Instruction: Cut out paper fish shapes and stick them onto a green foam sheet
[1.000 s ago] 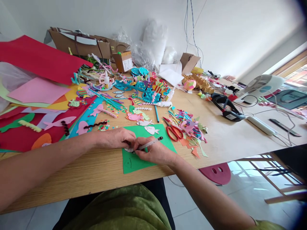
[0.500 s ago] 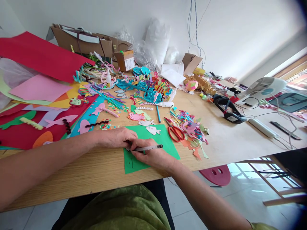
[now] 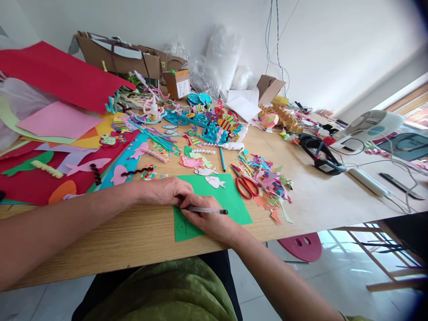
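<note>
A green sheet of paper (image 3: 234, 205) lies at the table's front edge, with a small dark line and dot drawn near its lower left corner. My right hand (image 3: 212, 223) rests on the sheet, its fingers closed around a pen (image 3: 209, 210) with a clear barrel and black end. The pen's tip is hidden by the fingers. At the sheet's upper left edge, my left hand (image 3: 174, 189) is curled with its fingertips close to the right hand's; what lies under them is hidden. White paper fish (image 3: 215, 182) lie on and just above the sheet's top edge.
Red-handled scissors (image 3: 246, 187) lie right of the sheet beside colourful paper scraps (image 3: 267, 178). A blue felt-tip pen (image 3: 222, 159) and pink paper fish (image 3: 191, 162) lie beyond it. Coloured paper sheets (image 3: 60, 118) cover the left. A black headset (image 3: 321, 154) and white fan (image 3: 371, 127) are at right.
My right hand and the pen have shifted very slightly on the green sheet. My left hand stays at the sheet's edge. The whole view has moved a little.
</note>
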Action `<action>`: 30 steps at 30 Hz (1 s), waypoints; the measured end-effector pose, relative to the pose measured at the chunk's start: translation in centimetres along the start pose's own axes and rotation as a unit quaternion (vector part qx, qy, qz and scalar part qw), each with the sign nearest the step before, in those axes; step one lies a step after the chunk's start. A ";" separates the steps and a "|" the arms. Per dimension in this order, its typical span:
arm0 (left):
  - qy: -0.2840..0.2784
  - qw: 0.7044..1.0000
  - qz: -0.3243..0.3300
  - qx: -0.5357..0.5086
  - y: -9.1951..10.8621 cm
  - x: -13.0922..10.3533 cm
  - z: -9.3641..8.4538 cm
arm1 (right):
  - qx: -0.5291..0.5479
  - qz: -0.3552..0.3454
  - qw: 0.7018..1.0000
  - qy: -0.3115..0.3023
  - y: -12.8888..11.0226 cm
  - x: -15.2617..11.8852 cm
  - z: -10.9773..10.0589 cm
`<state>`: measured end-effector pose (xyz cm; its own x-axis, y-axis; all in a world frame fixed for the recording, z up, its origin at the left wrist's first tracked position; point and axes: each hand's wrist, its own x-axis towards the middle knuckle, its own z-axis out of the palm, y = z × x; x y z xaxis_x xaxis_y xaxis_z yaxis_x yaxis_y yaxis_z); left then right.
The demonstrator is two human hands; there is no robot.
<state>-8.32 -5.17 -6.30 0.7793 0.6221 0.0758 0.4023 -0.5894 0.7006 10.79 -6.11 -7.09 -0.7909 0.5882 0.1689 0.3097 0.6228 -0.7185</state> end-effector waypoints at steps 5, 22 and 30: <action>-0.001 1.000 -0.002 -0.001 0.0 0.0 0.0 | 0.034 0.010 0.999 -0.010 -0.3 -0.1 -0.4; -0.025 0.999 -0.019 0.034 0.1 -0.2 0.3 | 0.049 0.050 0.997 -0.027 -0.7 -1.3 -2.0; -0.017 0.998 -0.027 0.051 0.3 -0.5 0.5 | 0.041 0.039 0.998 -0.014 -0.3 -1.7 -1.9</action>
<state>-8.31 -5.91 -6.49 0.7705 0.6373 0.0135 0.4901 -0.6057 0.6268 13.04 -6.27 -5.87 -0.7812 0.6175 0.0919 0.3273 0.5303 -0.7821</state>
